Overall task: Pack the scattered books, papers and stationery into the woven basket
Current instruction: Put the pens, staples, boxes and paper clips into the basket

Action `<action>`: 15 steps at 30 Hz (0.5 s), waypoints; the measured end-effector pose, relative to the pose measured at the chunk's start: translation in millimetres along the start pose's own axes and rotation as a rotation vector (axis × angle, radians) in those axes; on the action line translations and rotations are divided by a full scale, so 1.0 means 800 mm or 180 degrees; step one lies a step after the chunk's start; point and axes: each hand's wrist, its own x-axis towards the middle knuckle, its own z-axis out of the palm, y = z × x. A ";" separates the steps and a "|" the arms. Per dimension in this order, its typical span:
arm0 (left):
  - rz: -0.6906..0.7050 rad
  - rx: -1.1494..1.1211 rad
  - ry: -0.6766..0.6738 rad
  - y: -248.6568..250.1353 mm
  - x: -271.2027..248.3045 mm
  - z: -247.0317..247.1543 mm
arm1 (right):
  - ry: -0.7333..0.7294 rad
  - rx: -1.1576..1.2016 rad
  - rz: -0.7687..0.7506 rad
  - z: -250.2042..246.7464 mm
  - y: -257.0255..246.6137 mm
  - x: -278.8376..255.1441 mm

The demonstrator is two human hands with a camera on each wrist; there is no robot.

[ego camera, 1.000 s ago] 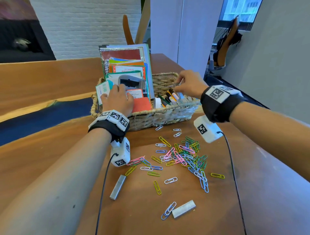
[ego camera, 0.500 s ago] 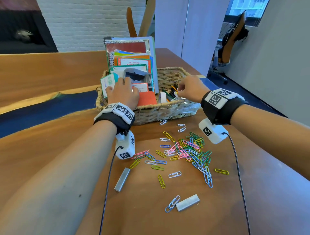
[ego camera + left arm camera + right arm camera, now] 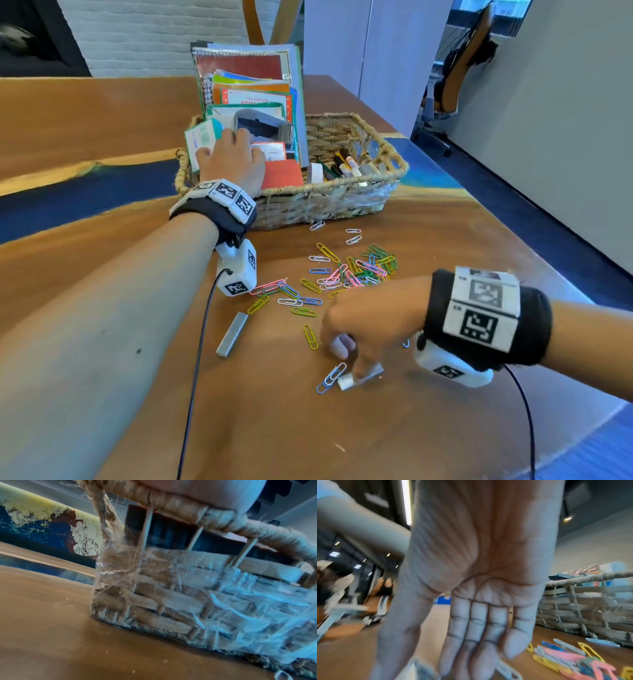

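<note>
The woven basket (image 3: pixel 325 202) stands mid-table, with books and notebooks (image 3: pixel 246 78) upright in its left half and pens (image 3: pixel 349 164) in its right half. My left hand (image 3: pixel 233 161) rests with loose fingers on the small cards and pads at the basket's front left. Its palm (image 3: pixel 205 490) lies on the basket (image 3: pixel 171 601) rim. My right hand (image 3: pixel 352 359) reaches down with straight fingers (image 3: pixel 471 649) to a silver staple strip (image 3: pixel 363 377); one fingertip touches it. A second staple strip (image 3: pixel 233 334) lies further left. Coloured paper clips (image 3: pixel 342 274) are scattered between hand and basket.
A blue paper clip pair (image 3: pixel 330 377) lies against the near staple strip. The wooden table (image 3: pixel 308 438) has a blue resin band (image 3: pixel 85 195) behind the basket, and its right edge (image 3: pixel 548 260) drops to the floor. An office chair (image 3: pixel 462 68) stands beyond.
My right hand has left the basket's pen side and come down to the near staple strip. The left hand has stayed on the items in the basket.
</note>
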 end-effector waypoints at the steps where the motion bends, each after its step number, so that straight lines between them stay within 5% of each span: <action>1: 0.0004 0.0006 0.0001 0.000 0.000 0.000 | -0.0058 -0.0094 0.0007 0.007 0.001 0.002; 10: 0.0045 0.0036 0.0029 -0.001 0.000 0.001 | 0.0147 0.0162 0.0043 -0.003 0.008 -0.004; 15: 0.0054 0.0038 0.0048 -0.002 0.001 0.002 | 0.1776 0.0911 0.0430 -0.083 0.067 -0.011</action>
